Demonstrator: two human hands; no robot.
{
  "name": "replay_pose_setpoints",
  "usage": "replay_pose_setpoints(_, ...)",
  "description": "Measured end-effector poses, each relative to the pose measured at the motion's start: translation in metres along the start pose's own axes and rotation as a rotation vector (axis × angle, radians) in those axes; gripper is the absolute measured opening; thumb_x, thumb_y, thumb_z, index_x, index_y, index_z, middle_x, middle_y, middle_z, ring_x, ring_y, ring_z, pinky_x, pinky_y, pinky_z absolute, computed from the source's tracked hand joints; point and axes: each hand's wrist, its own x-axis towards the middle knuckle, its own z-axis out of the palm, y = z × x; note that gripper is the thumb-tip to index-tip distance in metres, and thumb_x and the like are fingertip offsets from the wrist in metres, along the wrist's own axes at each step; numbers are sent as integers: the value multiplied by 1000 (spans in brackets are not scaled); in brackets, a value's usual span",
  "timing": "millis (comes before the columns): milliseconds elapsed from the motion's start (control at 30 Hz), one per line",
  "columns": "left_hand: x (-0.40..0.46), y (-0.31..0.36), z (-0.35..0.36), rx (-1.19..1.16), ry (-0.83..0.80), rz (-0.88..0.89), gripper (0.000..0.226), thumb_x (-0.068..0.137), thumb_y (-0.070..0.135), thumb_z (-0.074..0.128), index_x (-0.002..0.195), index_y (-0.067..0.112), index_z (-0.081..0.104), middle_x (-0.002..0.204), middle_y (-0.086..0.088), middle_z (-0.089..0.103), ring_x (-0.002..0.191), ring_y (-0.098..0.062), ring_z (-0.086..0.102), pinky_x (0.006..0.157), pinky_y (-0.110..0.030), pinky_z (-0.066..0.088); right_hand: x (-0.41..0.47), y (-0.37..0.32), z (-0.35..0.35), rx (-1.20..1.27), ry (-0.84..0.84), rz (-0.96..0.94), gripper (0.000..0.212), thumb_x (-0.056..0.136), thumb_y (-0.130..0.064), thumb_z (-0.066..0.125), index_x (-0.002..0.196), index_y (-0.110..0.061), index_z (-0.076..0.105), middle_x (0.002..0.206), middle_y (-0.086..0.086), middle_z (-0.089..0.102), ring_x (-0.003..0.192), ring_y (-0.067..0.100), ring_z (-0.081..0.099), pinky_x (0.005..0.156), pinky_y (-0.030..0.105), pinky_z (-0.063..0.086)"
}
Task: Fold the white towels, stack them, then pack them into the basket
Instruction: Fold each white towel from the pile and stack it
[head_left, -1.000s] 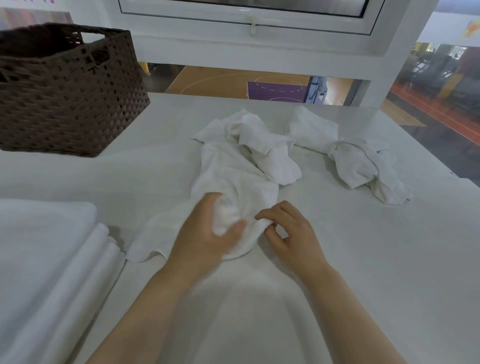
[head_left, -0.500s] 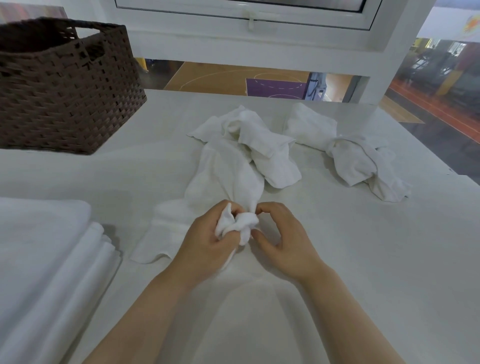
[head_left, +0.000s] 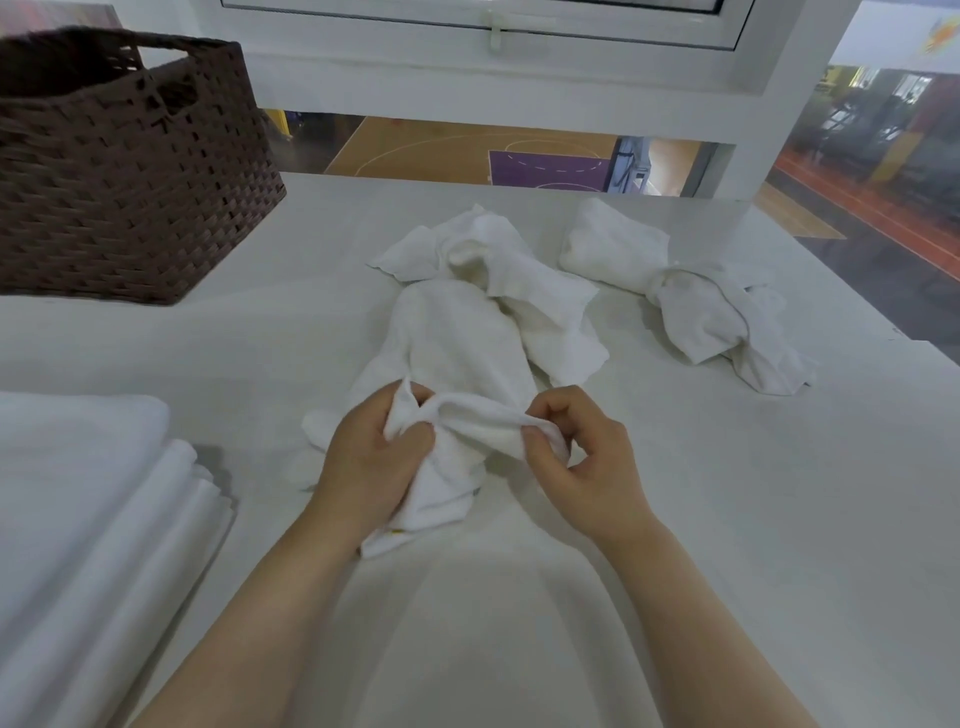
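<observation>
A crumpled white towel (head_left: 457, 343) lies in the middle of the white table (head_left: 779, 519). My left hand (head_left: 363, 462) grips its near end, fingers curled round a bunch of cloth. My right hand (head_left: 587, 462) pinches the same edge a little to the right, and the hem is stretched between both hands. A loose corner hangs down below my left hand. A second crumpled towel (head_left: 696, 306) lies at the back right. A stack of folded white towels (head_left: 88, 519) sits at the left edge. The brown woven basket (head_left: 119, 182) stands at the back left.
A white window frame (head_left: 519, 93) runs behind the table's far edge. The table's right edge drops off near the second towel. Bare tabletop lies between the basket and the folded stack.
Both hands have gathered the towel's near end off the table and moved apart, stretching its edge between them. A corner now hangs below my left hand.
</observation>
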Motion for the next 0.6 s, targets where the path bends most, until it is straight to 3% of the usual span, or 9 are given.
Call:
replay_pose_setpoints(100,4,-10,0,188,81,96,19,91,5,58,96,23,63,99,16,63,95,3,57,81,-16,43,-4,1,4,-83,-95,-53,3,87,-19,59,89,-21,57,57,-7,51,49,13,45,47,23,34)
replay_pose_setpoints(200,2,-12,-1,244,-96,176,51,87,-4,47,116,35,64,119,28,62,116,9,53,94,-10,40,-3,6,6,-254,-282,-35,7,90,-19,62,92,-24,56,62,-14,51,58,11,50,54,23,39)
replay_pose_setpoints(267,0,-13,-2,354,-201,257,53,82,4,43,112,42,65,114,32,63,108,8,57,87,-9,42,0,12,2,-295,-361,25,6,91,-25,62,90,-26,57,71,-11,56,70,10,54,61,25,42)
replay_pose_setpoints(333,-1,-14,-3,415,-195,257,45,76,10,40,99,39,65,97,23,67,88,0,62,72,-17,47,2,18,-6,-299,-395,44,5,89,-30,64,88,-27,60,77,-10,59,77,9,55,68,24,43)
replay_pose_setpoints(433,1,-12,-5,327,31,184,27,75,8,40,79,26,59,73,9,61,65,-9,54,58,-22,38,5,28,-16,-382,-466,41,13,82,-40,64,90,-31,60,88,-17,60,87,4,54,81,19,39)
replay_pose_setpoints(533,6,-8,-12,185,332,111,33,75,-7,41,74,23,55,73,6,57,67,-6,52,58,-15,35,5,34,-13,-450,-391,-11,9,82,-29,63,89,-28,60,84,-15,57,84,3,50,84,22,32)
replay_pose_setpoints(600,6,-5,-15,130,433,98,38,75,-12,39,76,23,54,75,10,57,70,-1,51,61,-13,36,6,30,-6,-451,-296,-19,8,84,-20,65,89,-23,60,79,-16,54,83,-3,48,85,18,30)
